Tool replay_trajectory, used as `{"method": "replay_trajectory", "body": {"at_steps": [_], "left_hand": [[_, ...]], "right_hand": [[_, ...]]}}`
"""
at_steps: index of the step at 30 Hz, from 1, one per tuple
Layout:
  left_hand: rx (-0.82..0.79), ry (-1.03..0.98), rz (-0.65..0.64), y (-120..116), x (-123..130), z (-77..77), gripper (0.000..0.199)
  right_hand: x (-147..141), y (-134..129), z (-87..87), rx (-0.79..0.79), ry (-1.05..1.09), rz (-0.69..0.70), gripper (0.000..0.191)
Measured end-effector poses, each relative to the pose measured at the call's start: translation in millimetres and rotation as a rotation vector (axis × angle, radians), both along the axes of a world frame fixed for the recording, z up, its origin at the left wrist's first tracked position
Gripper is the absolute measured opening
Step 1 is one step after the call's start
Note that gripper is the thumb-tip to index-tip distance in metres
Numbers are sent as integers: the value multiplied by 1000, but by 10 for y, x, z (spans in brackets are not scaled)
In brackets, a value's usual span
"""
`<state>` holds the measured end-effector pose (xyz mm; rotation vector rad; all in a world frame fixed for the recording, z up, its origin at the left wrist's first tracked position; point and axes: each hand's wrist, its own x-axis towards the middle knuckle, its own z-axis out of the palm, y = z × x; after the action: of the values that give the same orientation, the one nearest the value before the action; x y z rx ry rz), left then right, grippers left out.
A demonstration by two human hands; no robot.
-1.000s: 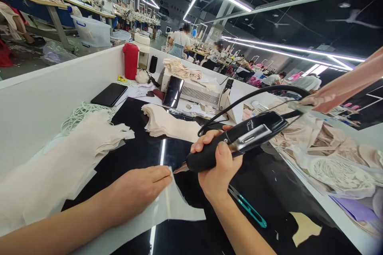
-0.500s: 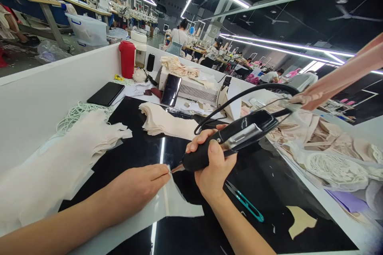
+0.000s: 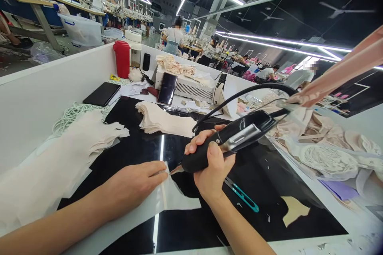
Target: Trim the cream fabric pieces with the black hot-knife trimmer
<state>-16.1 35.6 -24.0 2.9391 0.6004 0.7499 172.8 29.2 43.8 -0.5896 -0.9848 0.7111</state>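
My right hand (image 3: 214,167) is wrapped round a black corded hot knife (image 3: 224,141) with a silver lever and a pointed, coppery tip. That tip points left and down, meeting the upper edge of a thin whitish fabric piece (image 3: 179,201) beside my left fingertips. My left hand (image 3: 139,183) lies over the fabric with fingers stretched out and slightly parted, pressing near its top corner. A narrow pale strip runs down the fabric from there. Teal-handled thread snips (image 3: 243,195) lie right of my right wrist.
A glossy black mat (image 3: 134,149) covers the worktop. Pale cut fabric is stacked behind (image 3: 164,117) and at the left (image 3: 56,159). Phones, a red cup (image 3: 122,59) and a vented box (image 3: 191,89) stand at the back; lace garments (image 3: 323,153) are heaped right. A pink cloth strip holds the cable up.
My left fingers have loosened from a pinch at the fabric's corner and are now flatter and slightly apart. The hot knife's tip stays close beside them. The view has shifted slightly.
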Motion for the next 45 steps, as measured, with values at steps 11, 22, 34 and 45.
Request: {"method": "replay_trajectory", "body": {"at_steps": [11,22,34,45], "left_hand": [[-8,7,-34,41,-57,79,40],[-126,84,-81,-70,-9,211,31],[-128,97,-80,-68,-34,201,32],[-55,79,-66,-103,-69,208,36]], "right_hand": [[90,-84,84,-3,17,-32,32],[85,-114,15,-6,2,18,38],[33,-120,-38,-9,-7,63,37],[46,-166,-14,-17,-5,45,34]]}}
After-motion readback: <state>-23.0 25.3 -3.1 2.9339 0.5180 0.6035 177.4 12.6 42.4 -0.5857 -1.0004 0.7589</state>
